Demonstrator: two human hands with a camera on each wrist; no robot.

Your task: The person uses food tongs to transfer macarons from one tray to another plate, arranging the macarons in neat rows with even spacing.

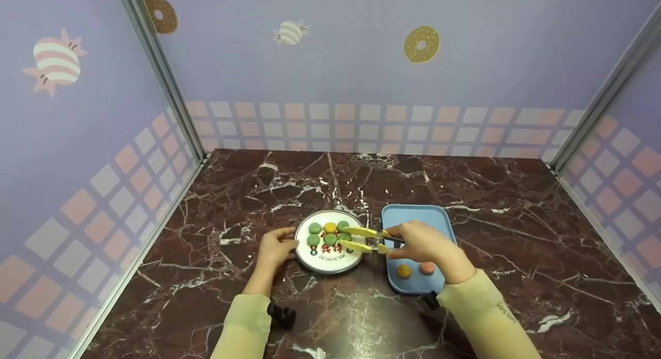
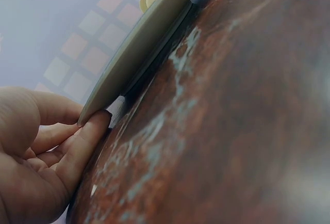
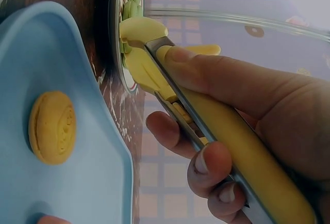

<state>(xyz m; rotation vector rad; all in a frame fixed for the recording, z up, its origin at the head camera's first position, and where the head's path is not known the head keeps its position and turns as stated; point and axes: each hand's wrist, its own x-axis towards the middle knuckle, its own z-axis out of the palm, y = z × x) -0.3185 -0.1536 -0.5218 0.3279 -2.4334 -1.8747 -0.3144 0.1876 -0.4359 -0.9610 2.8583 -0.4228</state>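
My left hand point(image 1: 275, 249) pinches the left rim of a round white plate point(image 1: 304, 258) between thumb and fingers; the left wrist view shows the plate's edge point(image 2: 129, 53) there. On the plate lie several green macarons point(image 1: 314, 228) and one yellow macaron point(image 1: 330, 228) in two rows. My right hand point(image 1: 421, 242) grips yellow-and-metal tongs point(image 3: 211, 121), which reach left over the plate. Their tips stand apart around the green macaron point(image 1: 345, 236) at the right end of the front row; whether they touch it I cannot tell.
Right of the plate, partly under my right hand, sits a blue tray point(image 1: 413, 213). A yellow-orange macaron point(image 1: 404, 270) and a pink macaron point(image 1: 427, 267) lie in its near end. Purple patterned walls point(image 1: 351, 64) enclose the dark red marbled table point(image 1: 206, 255) at the back and sides.
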